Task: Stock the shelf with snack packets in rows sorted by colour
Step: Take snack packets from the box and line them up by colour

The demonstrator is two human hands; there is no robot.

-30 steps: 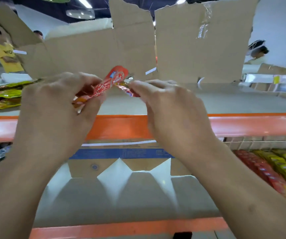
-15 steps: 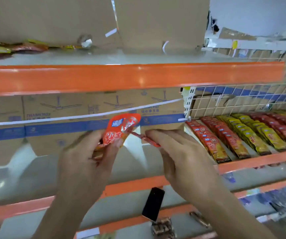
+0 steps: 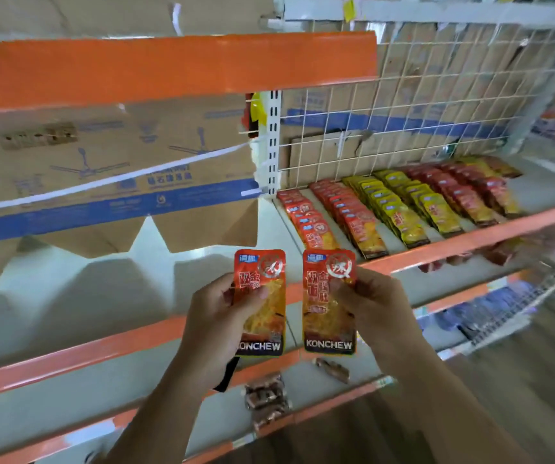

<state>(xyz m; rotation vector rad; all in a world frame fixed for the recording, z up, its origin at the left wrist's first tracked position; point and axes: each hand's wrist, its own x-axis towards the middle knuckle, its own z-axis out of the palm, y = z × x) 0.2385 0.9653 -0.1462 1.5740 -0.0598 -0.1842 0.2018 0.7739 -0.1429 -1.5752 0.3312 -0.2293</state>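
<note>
We see two orange-red snack packets held up side by side in front of the shelving. Both face us and have KONCHEW printed along the bottom. The left hand grasps the left packet, its thumb lying across the front and its fingers curled round the packet's left edge. The right hand pinches the right packet at its upper right side, thumb on the front. The two packets are upright and just beside each other, with a narrow gap between them.

Behind them and to the right is the shelf with its orange front edge. Packets lie on it in overlapping rows that run back toward a white wire grid. Counting from the left, we find two red rows, then two yellow rows, then another red row. The farthest row on the right is too blurred for us to name its colour with any confidence.

To the left, brown cardboard with a blue band stands at the back of the shelving, under an orange beam.

On the lower shelf, below the hands, we see a small pile of brown packets. A single brown packet lies a little apart to its right. A dark flat object shows partly beneath the left hand.
</note>
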